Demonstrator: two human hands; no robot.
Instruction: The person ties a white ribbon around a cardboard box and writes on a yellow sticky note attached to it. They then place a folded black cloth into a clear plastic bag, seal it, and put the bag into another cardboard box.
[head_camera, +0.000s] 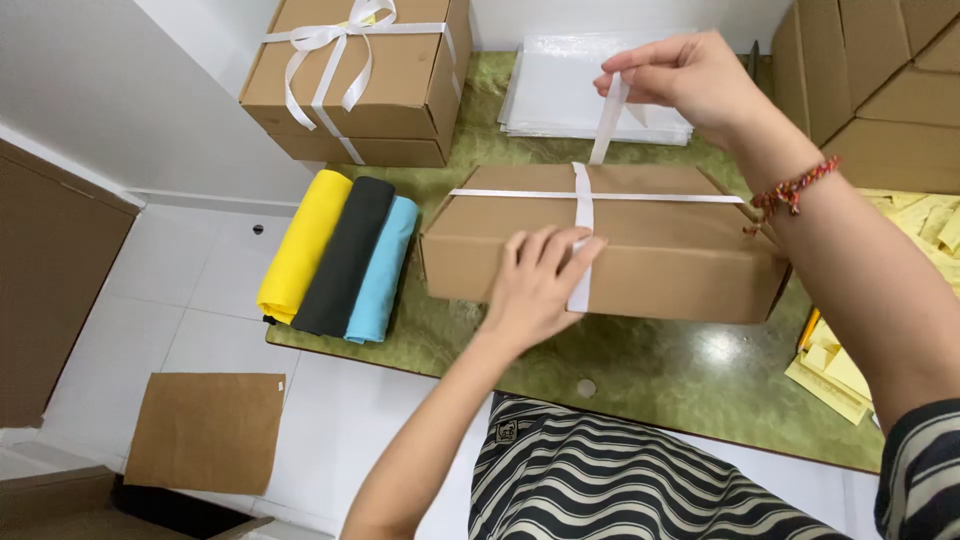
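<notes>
A flat brown cardboard box (660, 245) lies on the green table (660, 370), crossed by a white ribbon (583, 205). My left hand (540, 285) rests on the box's near side, fingers pressing one ribbon end against the front wall. Above the far edge of the box, my right hand (690, 80) pinches the other ribbon end and holds it up taut. A beaded bracelet sits on my right wrist.
Three rolled cloths, yellow (305, 245), black (345, 255) and light blue (383, 270), lie left of the box. A ribbon-tied cardboard box (360, 80) stands at the back left. Clear plastic bags (580, 90) lie behind; stacked cartons (880, 90) and yellow paper pieces (835, 370) at right.
</notes>
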